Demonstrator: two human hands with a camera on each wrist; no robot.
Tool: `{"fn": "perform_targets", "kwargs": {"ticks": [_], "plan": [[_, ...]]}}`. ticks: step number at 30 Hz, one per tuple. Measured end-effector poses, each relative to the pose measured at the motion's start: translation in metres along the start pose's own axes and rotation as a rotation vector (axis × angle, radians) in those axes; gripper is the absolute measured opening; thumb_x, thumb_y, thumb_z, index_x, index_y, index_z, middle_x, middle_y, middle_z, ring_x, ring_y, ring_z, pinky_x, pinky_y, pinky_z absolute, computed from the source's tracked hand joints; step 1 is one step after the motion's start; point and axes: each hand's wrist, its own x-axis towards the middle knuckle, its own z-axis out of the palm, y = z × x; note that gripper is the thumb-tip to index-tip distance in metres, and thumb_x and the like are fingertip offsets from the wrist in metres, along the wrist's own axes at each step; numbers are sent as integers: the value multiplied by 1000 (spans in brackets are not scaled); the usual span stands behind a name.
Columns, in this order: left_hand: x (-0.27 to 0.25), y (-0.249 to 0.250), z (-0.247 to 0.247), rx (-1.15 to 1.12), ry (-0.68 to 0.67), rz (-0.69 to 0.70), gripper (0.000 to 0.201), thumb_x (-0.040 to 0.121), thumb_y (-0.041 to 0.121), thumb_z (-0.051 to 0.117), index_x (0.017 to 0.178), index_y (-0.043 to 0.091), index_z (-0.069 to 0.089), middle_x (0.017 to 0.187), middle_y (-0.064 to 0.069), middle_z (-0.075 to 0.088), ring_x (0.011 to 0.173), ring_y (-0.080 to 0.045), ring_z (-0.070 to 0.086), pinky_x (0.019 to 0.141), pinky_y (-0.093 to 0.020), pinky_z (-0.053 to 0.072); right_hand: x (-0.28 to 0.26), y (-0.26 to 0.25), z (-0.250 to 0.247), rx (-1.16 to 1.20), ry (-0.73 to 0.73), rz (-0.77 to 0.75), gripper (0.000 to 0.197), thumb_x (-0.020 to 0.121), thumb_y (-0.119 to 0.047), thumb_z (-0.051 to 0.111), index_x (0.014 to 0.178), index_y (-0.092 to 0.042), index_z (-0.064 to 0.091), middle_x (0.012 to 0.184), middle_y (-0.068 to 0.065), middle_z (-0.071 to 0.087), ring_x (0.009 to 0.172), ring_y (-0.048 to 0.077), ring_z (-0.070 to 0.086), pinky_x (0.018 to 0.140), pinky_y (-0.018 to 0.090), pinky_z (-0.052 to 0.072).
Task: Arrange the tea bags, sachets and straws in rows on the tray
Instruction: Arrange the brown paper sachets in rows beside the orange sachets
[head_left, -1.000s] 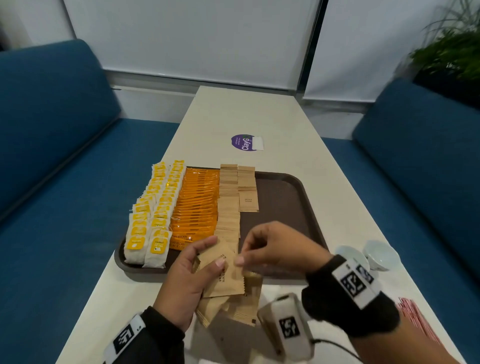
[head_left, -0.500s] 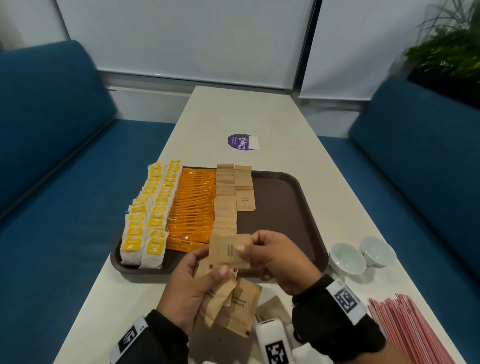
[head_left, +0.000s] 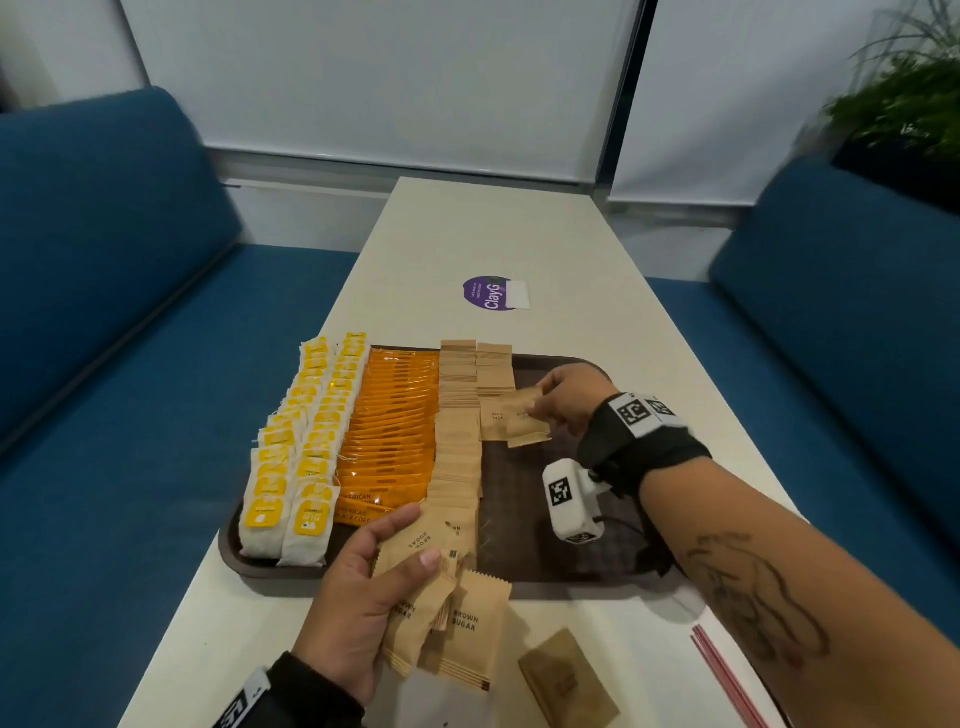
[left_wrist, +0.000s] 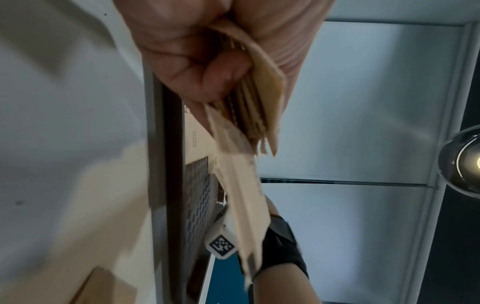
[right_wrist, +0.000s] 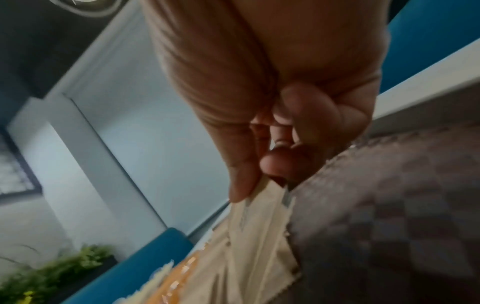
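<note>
Brown sugar sachet (head_left: 527, 419), pinched by right hand (head_left: 563, 396) fingers, lies tilted, long axis near-far; left hand (head_left: 358, 597) clamps sachet stack (head_left: 441, 597).

One tray (head_left: 566, 569). Two rows of yellow-label tea bags (head_left: 291, 457), one row of orange coffee sachets (head_left: 389, 431), two rows of brown sugar sachets (head_left: 457, 415), the second short. One loose brown sachet (head_left: 569, 680) on the surface (head_left: 519, 234). A few red straws (head_left: 727, 680) visible, count unclear. One purple sticker (head_left: 491, 292).
</note>
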Motion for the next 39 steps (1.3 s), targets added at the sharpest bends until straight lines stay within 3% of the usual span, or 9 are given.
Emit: {"fn": "perform_targets", "kwargs": {"ticks": [4,5,8,11,18,24,30,34,39], "plan": [[3,1,-3,-14,9,-8,54,56,-1,67,107,15,63,104,-16,70,84,-33,69,52,-36,57,31,7,19,-80,-79,79,12,82,-13,72,88,-9,61,93,11,70,81,22,65,87,35,54],[3,1,-4,-16,13,-9,54,56,-1,67,107,16,63,104,-16,70,84,-33,69,52,-36,57,34,9,22,-119,-95,84,14,83,-17,71,89,-9,61,90,10,69,78,19,63,85,32,54],[5,1,-5,-23,23,-4,53,56,-1,67,106,16,63,103,-16,70,85,-33,69,54,-37,58,44,10,30,-107,-89,71,16,81,-19,73,78,-13,58,75,5,64,59,13,60,56,21,52],[6,1,-6,-31,23,-12,53,56,-1,67,106,16,63,102,-15,71,80,-32,70,52,-37,57,46,6,35,-224,-95,163,24,80,-28,75,76,-11,58,68,3,65,57,14,58,74,28,53],[3,2,-1,-13,1,9,53,58,0,66,109,17,62,105,-15,70,77,-29,71,51,-35,56,11,-4,20,-210,-31,-13,26,85,-32,68,77,-11,55,62,2,57,49,11,51,49,21,43],[1,5,7,-20,-5,68,49,60,3,65,106,18,62,101,-11,71,75,-25,71,52,-34,58,-83,-1,3,-155,-302,-205,35,76,-48,69,85,-15,62,70,-5,65,59,7,58,60,22,46],[-4,1,15,-49,-5,137,49,60,3,64,107,18,61,96,-9,73,76,-23,72,54,-32,57,-145,35,26,-26,-516,-133,22,73,-30,78,80,-16,63,64,-5,66,50,5,53,45,15,36],[-8,-2,16,-28,25,157,50,61,5,65,108,19,61,102,-8,70,80,-23,71,54,-31,57,-152,49,35,213,-467,-108,16,77,-10,75,78,-12,58,63,0,63,48,7,52,41,16,32],[-13,0,11,-34,67,151,41,78,-3,59,112,18,59,109,-11,67,94,-30,65,50,-28,56,-145,47,23,284,-315,-111,12,83,-10,69,76,-12,60,58,-5,63,45,4,49,43,17,38]]}}
